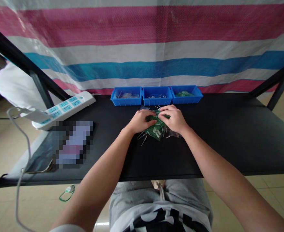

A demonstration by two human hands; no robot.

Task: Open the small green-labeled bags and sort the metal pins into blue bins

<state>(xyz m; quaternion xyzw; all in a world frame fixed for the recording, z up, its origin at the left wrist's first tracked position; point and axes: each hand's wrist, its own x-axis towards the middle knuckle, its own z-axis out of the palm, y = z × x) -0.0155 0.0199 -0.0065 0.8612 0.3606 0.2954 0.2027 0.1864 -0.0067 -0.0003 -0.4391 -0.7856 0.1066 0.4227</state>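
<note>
My left hand [140,120] and my right hand [174,119] rest close together on the black table [229,141], over a small pile of green circuit boards [154,130] in clear plastic wrap. Both hands have their fingers curled and pinched on a green board between them. Thin metal pins [144,140] lie loose around the pile, some just in front of my left hand. What exactly each fingertip grips is partly hidden by the hands.
Three blue trays [156,95] stand in a row at the table's far edge, holding small parts. A white power strip [64,109] lies at the left, with a blurred-out flat object [73,143] near it. A striped tarp hangs behind.
</note>
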